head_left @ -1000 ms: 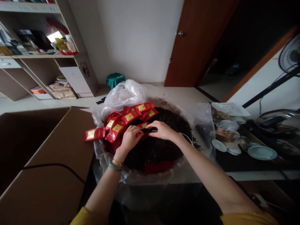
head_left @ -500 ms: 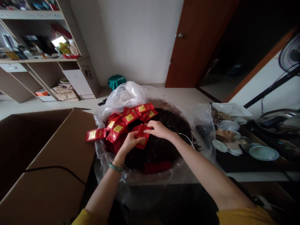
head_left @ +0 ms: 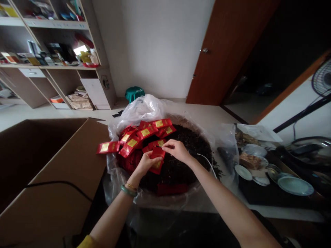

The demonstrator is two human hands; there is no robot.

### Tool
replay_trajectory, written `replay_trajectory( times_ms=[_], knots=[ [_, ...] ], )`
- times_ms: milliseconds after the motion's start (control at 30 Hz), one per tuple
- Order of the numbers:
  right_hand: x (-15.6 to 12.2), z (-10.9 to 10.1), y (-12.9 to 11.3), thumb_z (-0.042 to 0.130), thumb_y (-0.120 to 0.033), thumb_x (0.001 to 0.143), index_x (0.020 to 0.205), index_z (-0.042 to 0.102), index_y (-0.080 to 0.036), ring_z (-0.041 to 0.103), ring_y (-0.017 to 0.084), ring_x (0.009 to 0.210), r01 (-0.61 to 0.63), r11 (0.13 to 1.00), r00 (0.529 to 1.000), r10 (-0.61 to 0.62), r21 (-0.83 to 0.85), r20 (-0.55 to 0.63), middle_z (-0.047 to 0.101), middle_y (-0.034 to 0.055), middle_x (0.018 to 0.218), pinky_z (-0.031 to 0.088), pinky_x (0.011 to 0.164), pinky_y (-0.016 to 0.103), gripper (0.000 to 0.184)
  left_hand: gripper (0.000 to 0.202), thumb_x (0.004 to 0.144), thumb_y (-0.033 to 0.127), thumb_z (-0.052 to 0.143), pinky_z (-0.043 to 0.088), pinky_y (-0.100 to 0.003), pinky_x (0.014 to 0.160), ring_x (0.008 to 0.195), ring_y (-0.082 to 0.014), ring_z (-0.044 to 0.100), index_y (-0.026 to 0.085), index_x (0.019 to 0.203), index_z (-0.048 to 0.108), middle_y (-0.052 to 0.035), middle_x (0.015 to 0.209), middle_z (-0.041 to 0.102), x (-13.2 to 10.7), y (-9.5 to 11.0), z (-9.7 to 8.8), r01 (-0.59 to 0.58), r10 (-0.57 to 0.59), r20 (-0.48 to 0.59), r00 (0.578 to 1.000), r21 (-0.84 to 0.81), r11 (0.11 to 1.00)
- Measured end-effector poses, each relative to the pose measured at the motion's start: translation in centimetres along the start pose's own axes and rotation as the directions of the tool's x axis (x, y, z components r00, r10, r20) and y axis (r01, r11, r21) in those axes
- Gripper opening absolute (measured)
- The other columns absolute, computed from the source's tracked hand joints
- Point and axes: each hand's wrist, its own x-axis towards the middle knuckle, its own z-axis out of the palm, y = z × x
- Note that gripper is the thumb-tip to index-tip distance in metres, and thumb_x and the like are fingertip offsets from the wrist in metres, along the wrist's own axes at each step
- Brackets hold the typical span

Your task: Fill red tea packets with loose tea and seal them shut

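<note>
Red foil packet with a gold label (head_left: 159,153): head view; held over the middle of a wide round tub lined with clear plastic (head_left: 190,121); tilted, plain red end uppermost, gold label partly hidden by a thumb
Bare left hand (head_left: 146,163): thumb and fingers clamped on the packet's left side, over the tub's middle; a thin gold bangle (head_left: 131,186) and a thicker pale green bangle (head_left: 128,190) at the wrist
Bare right hand (head_left: 178,151): fingertips drawn together at the packet's upper right corner, over the tub; cannot tell whether they are closed on that corner or only rest against it
Heap of red foil packets with gold labels (head_left: 132,143): in the tub's left and far-left part; overlapping at various angles
Single red packet with a pale gold label (head_left: 108,147): across the tub's left rim, one end sticking outward
Loose dark leafy bits (head_left: 191,141): spread through the rest of the tub; some lie just outside its right edge
Flat dark red piece (head_left: 172,188): inside the tub's near edge
Thin white cord (head_left: 208,160): curving over the tub's right edge
Open brown cardboard box (head_left: 64,165): left of the tub; dark inside
Small round white saucer (head_left: 243,172) and pale green dish (head_left: 294,185): right of the tub
Green bag with white lettering (head_left: 134,93): behind the tub, at its far-left side
</note>
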Motion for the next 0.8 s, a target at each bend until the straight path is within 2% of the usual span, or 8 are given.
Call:
replay_trajectory(
  times_ms=[100,200,267,367,500,600,733,800],
  knots=[
    [-0.3,0.2,1.1,0.058,-0.051,0.077,0.082,0.068,-0.018,0.057,0.015,0.059,-0.115,0.986,0.993,0.119,0.118,-0.021,0.063,0.0046,0.079,0.046,0.045,0.025,0.035,0.049,0.048,0.039,0.086,0.051,-0.026,0.062,0.062,-0.0159,0.065,0.012,0.085,0.071,-0.0039,0.074,0.073,-0.2,-0.3,0.3,-0.023,0.024,-0.047,0.999,0.019,1.0],
    [-0.1,0.6,1.3,0.054,-0.058,0.078,0.079,0.067,-0.018,0.06,0.017,0.071,-0.08,0.986,0.991,0.094,0.144,-0.094,0.061,0.0084,0.095,0.049,0.048,0.025,0.042,0.049,0.045,0.039,0.087,0.05,-0.026,0.062,0.063,-0.0161,0.064,0.012,0.083,0.071,-0.0033,0.074,0.072,-0.3,-0.3,0.5,-0.063,0.066,-0.107,0.992,0.025,0.998],
    [0.0,0.7,0.9,0.056,-0.055,0.078,0.081,0.067,-0.018,0.061,0.017,0.078,-0.013,0.995,0.995,0.023,0.1,-0.096,0.06,0.0087,0.101,0.051,0.056,0.026,0.039,0.048,0.046,0.039,0.086,0.05,-0.026,0.063,0.063,-0.0157,0.064,0.012,0.082,0.07,-0.0028,0.073,0.072,-0.3,-0.1,0.7,-0.081,0.082,-0.142,0.986,0.015,0.997],
    [-0.1,0.8,0.0,0.066,-0.042,0.076,0.082,0.067,-0.019,0.06,0.016,0.075,0.066,0.998,0.998,-0.065,-0.023,0.019,0.064,0.0047,0.088,0.05,0.067,0.027,0.024,0.046,0.047,0.038,0.086,0.05,-0.026,0.065,0.066,-0.0159,0.064,0.012,0.081,0.07,-0.0026,0.074,0.071,-0.4,0.2,0.8,-0.106,0.11,-0.149,0.983,0.035,0.994],
    [-0.4,0.7,-0.8,0.064,-0.026,0.079,0.075,0.067,-0.019,0.06,0.015,0.071,0.098,0.985,0.993,-0.086,-0.145,0.085,0.067,0.0027,0.077,0.047,0.072,0.028,0.009,0.043,0.053,0.042,0.083,0.05,-0.025,0.066,0.07,-0.0162,0.064,0.014,0.082,0.069,-0.0029,0.078,0.071,-0.5,0.8,0.6,-0.156,0.162,-0.187,0.969,0.047,0.987],
    [-0.4,0.6,-1.0,0.063,-0.023,0.079,0.078,0.068,-0.019,0.062,0.016,0.074,0.123,0.985,0.99,-0.113,-0.124,0.079,0.069,0.0036,0.081,0.048,0.072,0.028,0.007,0.041,0.057,0.048,0.079,0.048,-0.024,0.062,0.065,-0.0143,0.062,0.014,0.078,0.068,-0.0018,0.072,0.069,-0.3,1.0,0.5,-0.184,0.179,-0.244,0.953,0.001,0.983],
    [-0.3,0.5,-0.9,0.063,-0.026,0.077,0.097,0.067,-0.02,0.064,0.016,0.07,0.02,1.0,0.998,-0.021,-0.023,-0.062,0.07,0.0017,0.078,0.049,0.071,0.028,0.021,0.036,0.058,0.046,0.078,0.045,-0.023,0.059,0.059,-0.0113,0.056,0.014,0.069,0.067,0.001,0.064,0.064,0.2,0.8,0.8,-0.227,0.206,-0.318,0.925,-0.029,0.973],
    [-0.2,0.4,-0.7,0.065,-0.03,0.074,0.09,0.067,-0.019,0.064,0.016,0.067,-0.052,0.999,0.996,0.052,0.012,-0.071,0.07,0.0018,0.072,0.05,0.068,0.028,0.02,0.034,0.06,0.045,0.077,0.044,-0.022,0.058,0.058,-0.0109,0.055,0.015,0.069,0.066,0.0016,0.063,0.063,0.4,0.5,1.1,-0.243,0.217,-0.348,0.912,-0.03,0.97]
  ],
)
